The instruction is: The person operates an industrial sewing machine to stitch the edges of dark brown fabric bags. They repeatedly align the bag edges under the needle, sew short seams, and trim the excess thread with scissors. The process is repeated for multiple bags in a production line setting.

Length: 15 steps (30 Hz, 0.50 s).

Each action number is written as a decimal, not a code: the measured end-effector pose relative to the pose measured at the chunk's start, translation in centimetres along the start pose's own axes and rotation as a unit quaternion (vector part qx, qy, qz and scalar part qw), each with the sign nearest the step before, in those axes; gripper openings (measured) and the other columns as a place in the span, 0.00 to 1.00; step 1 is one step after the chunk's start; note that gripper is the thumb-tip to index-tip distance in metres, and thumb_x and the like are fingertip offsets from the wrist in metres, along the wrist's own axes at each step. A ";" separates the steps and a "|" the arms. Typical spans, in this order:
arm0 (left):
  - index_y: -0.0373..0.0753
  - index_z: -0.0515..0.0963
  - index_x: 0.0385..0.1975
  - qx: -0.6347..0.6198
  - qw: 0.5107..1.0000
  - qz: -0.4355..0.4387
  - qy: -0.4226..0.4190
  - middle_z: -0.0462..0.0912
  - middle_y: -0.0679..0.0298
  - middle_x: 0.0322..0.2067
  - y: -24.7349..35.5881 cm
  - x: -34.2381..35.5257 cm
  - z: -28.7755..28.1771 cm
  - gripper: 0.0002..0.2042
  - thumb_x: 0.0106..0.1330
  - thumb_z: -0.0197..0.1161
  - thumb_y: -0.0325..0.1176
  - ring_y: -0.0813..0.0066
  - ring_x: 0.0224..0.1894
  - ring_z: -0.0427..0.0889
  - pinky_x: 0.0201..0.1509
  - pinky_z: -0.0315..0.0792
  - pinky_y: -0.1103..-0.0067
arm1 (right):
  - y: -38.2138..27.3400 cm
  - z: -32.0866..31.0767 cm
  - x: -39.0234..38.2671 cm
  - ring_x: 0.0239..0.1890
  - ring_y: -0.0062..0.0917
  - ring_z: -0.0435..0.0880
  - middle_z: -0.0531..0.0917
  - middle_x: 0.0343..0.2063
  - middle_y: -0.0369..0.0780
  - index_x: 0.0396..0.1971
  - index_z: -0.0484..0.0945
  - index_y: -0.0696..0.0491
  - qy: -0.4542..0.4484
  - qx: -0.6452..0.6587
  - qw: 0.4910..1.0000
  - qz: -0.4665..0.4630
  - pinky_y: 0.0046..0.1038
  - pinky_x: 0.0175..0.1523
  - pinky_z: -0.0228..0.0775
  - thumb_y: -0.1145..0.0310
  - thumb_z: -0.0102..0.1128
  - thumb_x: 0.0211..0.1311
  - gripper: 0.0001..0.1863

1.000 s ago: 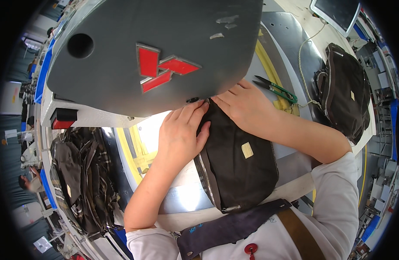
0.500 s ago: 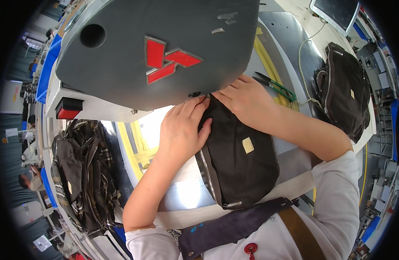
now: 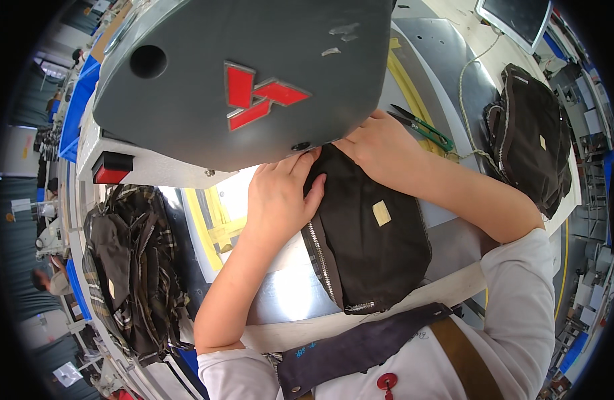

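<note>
A black fabric bag [image 3: 380, 260] with a silver zipper [image 3: 323, 263] along its left side and a small cream patch [image 3: 381, 213] lies under the dark grey sewing machine head [image 3: 180, 120]. My left hand [image 3: 275, 201] rests on its left far edge, thumb apart from the fingers, with the fingertips close beneath the head. On the far right corner, my right hand [image 3: 387, 150] has its fingers together on the cloth. Its fingertips are partly hidden behind the head, which also covers the needle area.
Green-handled thread snips [image 3: 423, 128] lie right of my right hand. Another black zippered bag [image 3: 530, 143] rests at the right, near a pale cord [image 3: 461, 100]. A pile of black and plaid bags [image 3: 130, 273] sits at the left. Yellow tape [image 3: 217, 227] marks the machine bed.
The bag has slid slightly away from me, farther under the machine head. Both hands have moved with it, and more of their fingertips is hidden.
</note>
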<state>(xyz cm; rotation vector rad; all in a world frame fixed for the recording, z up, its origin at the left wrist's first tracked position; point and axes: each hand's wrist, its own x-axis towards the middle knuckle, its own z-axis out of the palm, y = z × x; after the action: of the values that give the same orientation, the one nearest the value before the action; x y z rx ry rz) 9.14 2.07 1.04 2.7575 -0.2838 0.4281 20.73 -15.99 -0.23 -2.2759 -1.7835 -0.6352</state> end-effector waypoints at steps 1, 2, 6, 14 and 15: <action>0.36 0.79 0.47 0.001 1.000 -0.001 -0.001 0.80 0.57 0.46 0.0 0.0 0.0 0.19 0.54 0.67 0.31 0.58 0.45 0.80 0.49 0.74 0.70 | 0.0 0.0 0.0 0.41 0.25 0.77 0.77 0.35 0.35 0.42 0.80 0.59 0.000 -0.002 1.000 0.003 0.27 0.51 0.69 0.69 0.56 0.52 0.17; 0.37 0.79 0.47 0.000 1.000 -0.001 -0.001 0.80 0.58 0.46 0.0 0.0 0.0 0.19 0.54 0.67 0.31 0.58 0.46 0.80 0.50 0.74 0.70 | -0.1 -0.1 0.0 0.41 0.25 0.77 0.77 0.36 0.35 0.42 0.80 0.59 0.000 -0.004 1.000 0.006 0.27 0.52 0.69 0.69 0.55 0.52 0.17; 0.37 0.79 0.47 0.002 1.000 -0.001 -0.002 0.80 0.59 0.47 -0.1 -0.1 0.2 0.19 0.54 0.67 0.31 0.59 0.46 0.80 0.50 0.74 0.70 | -0.4 -0.5 0.1 0.42 0.26 0.77 0.78 0.37 0.36 0.42 0.80 0.60 0.013 -0.032 0.999 0.000 0.27 0.51 0.69 0.69 0.56 0.52 0.17; 0.37 0.79 0.46 -0.005 1.000 0.006 0.003 0.80 0.61 0.49 -0.2 -0.1 0.0 0.19 0.53 0.67 0.30 0.60 0.47 0.80 0.50 0.74 0.70 | -0.8 -0.1 -0.4 0.41 0.27 0.77 0.78 0.35 0.39 0.38 0.80 0.62 0.016 0.008 1.000 0.007 0.27 0.50 0.71 0.71 0.57 0.49 0.15; 0.37 0.79 0.46 -0.012 1.000 0.008 0.002 0.80 0.61 0.49 0.0 -0.4 -0.1 0.19 0.53 0.67 0.30 0.60 0.46 0.81 0.50 0.74 0.71 | -1.1 -0.2 -0.6 0.40 0.27 0.77 0.78 0.35 0.39 0.37 0.80 0.61 0.016 0.008 1.000 -0.001 0.27 0.50 0.71 0.71 0.57 0.49 0.15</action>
<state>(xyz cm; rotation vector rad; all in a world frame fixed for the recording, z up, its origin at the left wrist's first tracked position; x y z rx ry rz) 8.76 2.17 0.98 2.7328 -0.3069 0.4310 19.53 -16.27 -0.48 -2.2402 -1.7711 -0.6532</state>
